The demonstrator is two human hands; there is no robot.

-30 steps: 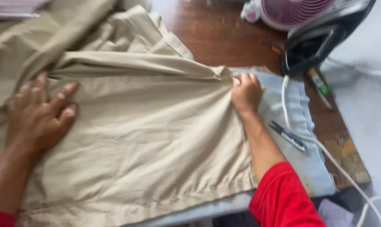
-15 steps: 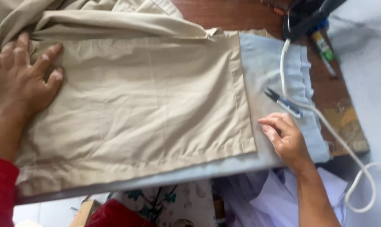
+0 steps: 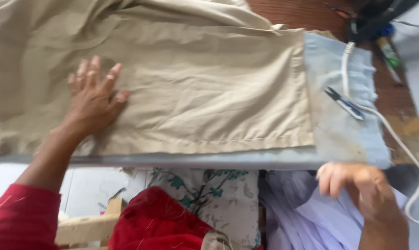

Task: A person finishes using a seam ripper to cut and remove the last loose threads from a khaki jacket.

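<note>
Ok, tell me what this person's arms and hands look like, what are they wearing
Both hands are bare: no gloves, and no rings or watch that I can make out. The left hand leads back along a bare forearm to a red sleeve pushed up toward the elbow. The right hand is motion-blurred, and its sleeve is out of view.

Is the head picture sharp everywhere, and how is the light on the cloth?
Head view: the right hand is smeared by motion blur, the left hand on the beige cloth slightly soft; light is even daylight with soft fold shadows; the iron at the top edge is dark and cut off.
</note>
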